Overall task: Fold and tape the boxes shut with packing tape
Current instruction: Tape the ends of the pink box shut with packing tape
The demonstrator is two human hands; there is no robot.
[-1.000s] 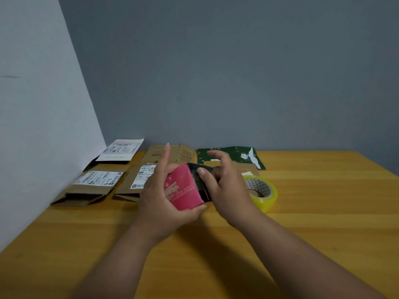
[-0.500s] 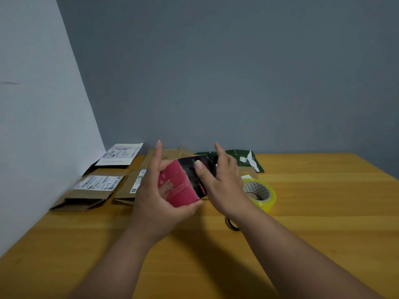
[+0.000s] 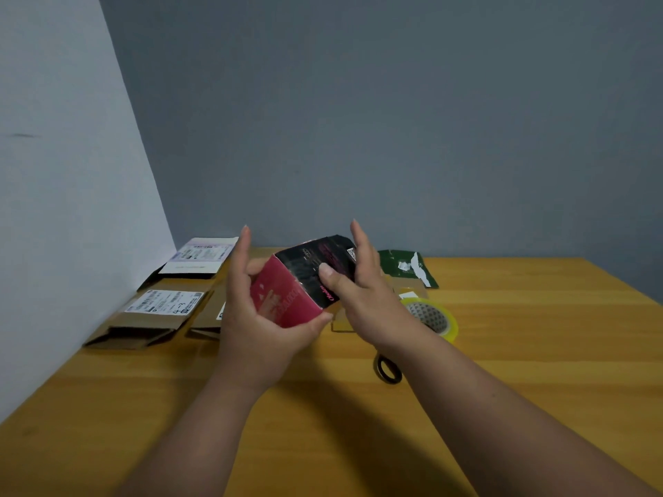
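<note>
Above the wooden counter [image 3: 502,353], in front of the tape roll [image 3: 436,317], both hands hold a small pink-and-black box [image 3: 297,281] in the air. Much of what lies behind the box is hidden: a flattened brown carton [image 3: 210,313] shows only its left edge past the left wrist, and another brown piece [image 3: 409,285] peeks out beside the right hand. The tape roll, yellow-rimmed, is partly covered by the right forearm, and only one black loop of what looks like scissors [image 3: 387,369] shows beside that forearm; the rest is out of sight. Print on the box is too blurred to read fully.

The left hand [image 3: 258,317] grips the pink end of the box, thumb curled under its lower corner and the inner fingers bent onto the pink face, while the index finger [image 3: 244,245] stands straight up, free of the box. The right hand [image 3: 362,303] holds the black side: its thumb [image 3: 332,278] presses on the near black panel and the fingers reach behind the far edge, one of them pointing upward past the top of the box. The box thus sits clamped between the two hands, tilted, pink face toward the camera and lower left.

Left of the box, farther from the tape roll, two flattened cartons with white labels [image 3: 161,306] [image 3: 201,254] lie on the counter by the wall. A green flattened package [image 3: 407,267] lies behind the tape roll.
</note>
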